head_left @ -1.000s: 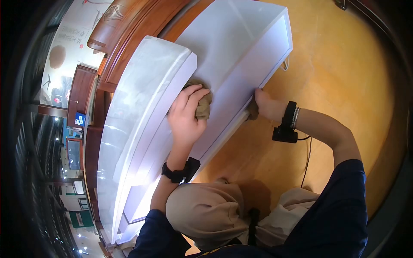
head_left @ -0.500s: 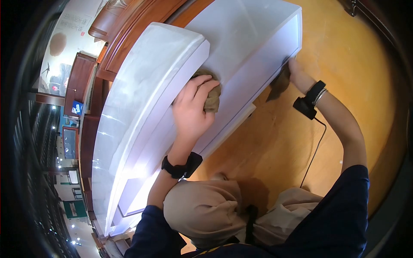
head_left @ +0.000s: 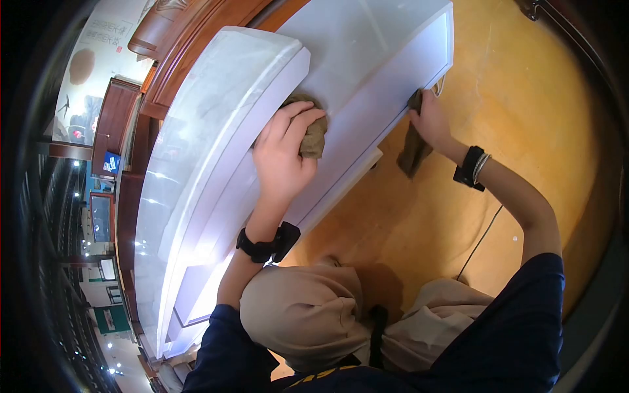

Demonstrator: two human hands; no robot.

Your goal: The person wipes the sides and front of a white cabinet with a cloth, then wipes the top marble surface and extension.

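Working bent-kneed beside a white two-tier cabinet point(head_left: 223, 157), apparently at a wiping step, judging by a cloth in each hand. With the left hand point(head_left: 280, 154), holding a bunched brown cloth point(head_left: 313, 139) at the lower surface point(head_left: 354, 39), right beside the end corner of the marble-patterned upper block point(head_left: 216, 85). Curled over the bundle, with fingers slightly spread on top and the palm side hidden. With the right hand point(head_left: 434, 124), gripping a second brown cloth point(head_left: 413, 150) at the bottom edge of the lower front panel point(head_left: 393, 92), near the far corner. Closed narrowly on the upper part of the cloth, with some fingers out of sight, leaving the rest to hang loose above the yellow-brown floor point(head_left: 504, 78). Impossible to tell how hard either cloth is pressed.

Calls, most likely, for even contact along that bottom edge into the corner, and for care around the white cord point(head_left: 441, 84) looped just beside the right hand. Better to gather up the loose flap before any long stroke, and to mind the thin black cable point(head_left: 480, 241) below the right wrist.
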